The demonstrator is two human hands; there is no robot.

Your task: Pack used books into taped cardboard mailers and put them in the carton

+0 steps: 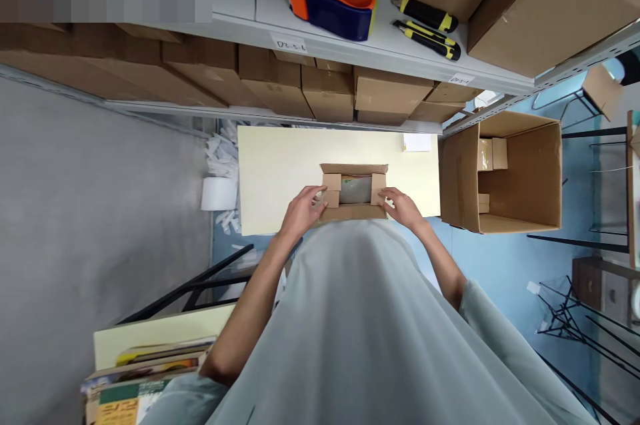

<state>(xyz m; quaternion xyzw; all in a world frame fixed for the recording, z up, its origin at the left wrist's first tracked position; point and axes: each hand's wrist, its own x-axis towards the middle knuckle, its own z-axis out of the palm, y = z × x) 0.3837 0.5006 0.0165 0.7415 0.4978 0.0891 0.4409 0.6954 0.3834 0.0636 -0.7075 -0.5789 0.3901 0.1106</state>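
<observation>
A small cardboard box (353,212) sits at the near edge of the pale table (280,172), close to my body. Its two short end flaps are folded inward, while the long flaps at front and back stand open. Through the gap between them shows a greyish, plastic-looking item (356,190) with a small green mark. My left hand (303,210) grips the box's left end, thumb and fingers at the folded flap. At the right end, my right hand (401,206) pinches the box in the same way.
On the shelf above lie an orange and blue tape dispenser (333,2) and two box cutters (429,14). Cardboard boxes (327,88) line the lower shelf. Right of the table stands a large open carton (530,178) holding small boxes. A white roll (219,194) is at left.
</observation>
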